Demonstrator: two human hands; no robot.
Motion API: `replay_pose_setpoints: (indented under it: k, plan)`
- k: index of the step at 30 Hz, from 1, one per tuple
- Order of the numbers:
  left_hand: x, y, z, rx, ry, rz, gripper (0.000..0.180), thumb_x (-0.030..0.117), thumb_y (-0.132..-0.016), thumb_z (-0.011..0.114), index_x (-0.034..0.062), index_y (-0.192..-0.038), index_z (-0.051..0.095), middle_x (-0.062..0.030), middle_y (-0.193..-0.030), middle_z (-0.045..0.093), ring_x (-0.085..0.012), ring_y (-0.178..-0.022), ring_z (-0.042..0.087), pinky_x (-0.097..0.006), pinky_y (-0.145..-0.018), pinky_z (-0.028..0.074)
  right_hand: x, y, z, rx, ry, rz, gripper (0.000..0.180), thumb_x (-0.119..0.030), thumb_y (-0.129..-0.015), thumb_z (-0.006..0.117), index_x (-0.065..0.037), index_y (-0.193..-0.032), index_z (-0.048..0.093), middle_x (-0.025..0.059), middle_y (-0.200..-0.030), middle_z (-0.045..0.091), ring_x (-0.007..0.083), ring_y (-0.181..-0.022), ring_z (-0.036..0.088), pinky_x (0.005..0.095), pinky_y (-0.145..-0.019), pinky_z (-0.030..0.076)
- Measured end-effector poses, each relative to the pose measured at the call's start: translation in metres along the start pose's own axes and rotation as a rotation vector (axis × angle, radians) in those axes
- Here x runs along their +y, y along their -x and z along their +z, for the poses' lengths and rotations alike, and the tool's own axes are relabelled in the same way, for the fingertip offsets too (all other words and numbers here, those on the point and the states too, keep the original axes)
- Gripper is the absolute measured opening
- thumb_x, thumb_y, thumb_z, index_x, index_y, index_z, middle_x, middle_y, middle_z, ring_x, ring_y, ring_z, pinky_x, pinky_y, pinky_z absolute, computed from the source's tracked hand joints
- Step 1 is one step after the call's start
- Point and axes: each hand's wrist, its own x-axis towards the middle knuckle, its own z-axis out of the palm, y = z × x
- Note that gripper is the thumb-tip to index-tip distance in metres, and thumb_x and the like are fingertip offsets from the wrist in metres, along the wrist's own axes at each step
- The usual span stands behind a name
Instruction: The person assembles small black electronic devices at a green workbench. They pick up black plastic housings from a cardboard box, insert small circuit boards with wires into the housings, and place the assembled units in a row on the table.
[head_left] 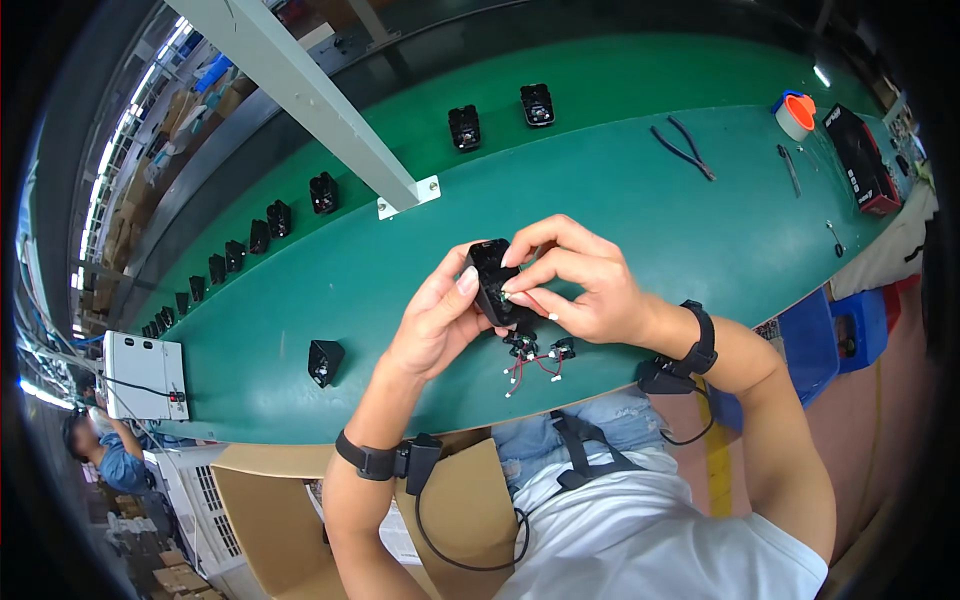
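Observation:
My left hand [436,312] is wrapped round a black plastic housing [489,262], holding it tilted above the green bench with its hollow side showing. The fingers of my right hand [578,275] reach into that hollow and pinch a small part there, with a bit of white showing at the fingertips; the part itself is mostly covered. Just below the housing, a few small black parts with red wires and white connectors [538,356] lie on the bench. Another black housing [323,362] rests alone to the left of my left hand.
A row of black housings [323,193] lines the green belt beyond the bench [560,170]. A white post [320,105] is bolted to the bench. Pliers [685,150], an orange-and-white tape roll [796,115] and a black box [858,160] lie right. An open carton [270,510] stands below; a person [118,455] is far left.

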Motion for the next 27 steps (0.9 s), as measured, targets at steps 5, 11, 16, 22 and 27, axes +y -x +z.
replay_pose_setpoints:
  k: [5, 11, 16, 22, 27]
  plan:
    - [0.003, 0.001, 0.002, 0.016, -0.046, 0.032, 0.047, 0.032, -0.102, 0.055, 0.0061, -0.139, 0.041, -0.0085, -0.115, 0.059, -0.0170, -0.100, 0.062, -0.034, -0.080, 0.054, -0.003, 0.003, 0.001, -0.002, 0.070, -0.014, 0.016, -0.001, -0.073, 0.076, -0.004, -0.087, 0.069, 0.0100, -0.107, 0.065, 0.0271, -0.094, 0.062, 0.0370, -0.080, 0.052]
    - [0.006, -0.001, -0.003, 0.025, -0.135, 0.010, 0.048, 0.032, -0.101, 0.058, 0.0059, -0.139, 0.043, -0.0078, -0.110, 0.062, -0.0152, -0.094, 0.064, -0.031, -0.079, 0.054, -0.006, -0.003, 0.000, -0.038, 0.237, -0.055, 0.015, 0.000, -0.072, 0.075, -0.005, -0.084, 0.067, 0.0104, -0.112, 0.063, 0.0283, -0.096, 0.060, 0.0371, -0.078, 0.051]
    - [0.004, 0.001, 0.002, 0.074, -0.220, 0.037, 0.049, 0.034, -0.101, 0.058, 0.0059, -0.139, 0.043, -0.0064, -0.117, 0.059, -0.0150, -0.097, 0.063, -0.033, -0.079, 0.055, -0.001, 0.004, 0.005, -0.030, 0.093, 0.077, 0.012, -0.001, -0.076, 0.074, -0.005, -0.085, 0.068, 0.0121, -0.114, 0.062, 0.0289, -0.102, 0.060, 0.0368, -0.082, 0.051]
    - [0.007, 0.000, 0.004, 0.017, -0.091, 0.058, 0.049, 0.034, -0.101, 0.057, 0.0070, -0.139, 0.043, -0.0073, -0.120, 0.058, -0.0154, -0.101, 0.062, -0.034, -0.079, 0.056, -0.002, 0.007, 0.010, 0.045, -0.115, 0.201, 0.009, -0.008, -0.084, 0.075, -0.005, -0.091, 0.070, 0.0153, -0.122, 0.059, 0.0270, -0.112, 0.058, 0.0393, -0.097, 0.047]
    - [0.000, -0.002, 0.000, -0.013, -0.021, 0.072, 0.048, 0.035, -0.102, 0.057, 0.0068, -0.139, 0.044, -0.0067, -0.120, 0.058, -0.0147, -0.102, 0.062, -0.033, -0.079, 0.055, 0.001, 0.007, 0.009, 0.016, -0.079, 0.204, 0.008, -0.007, -0.082, 0.075, -0.005, -0.090, 0.072, 0.0181, -0.128, 0.057, 0.0288, -0.113, 0.058, 0.0405, -0.098, 0.046]
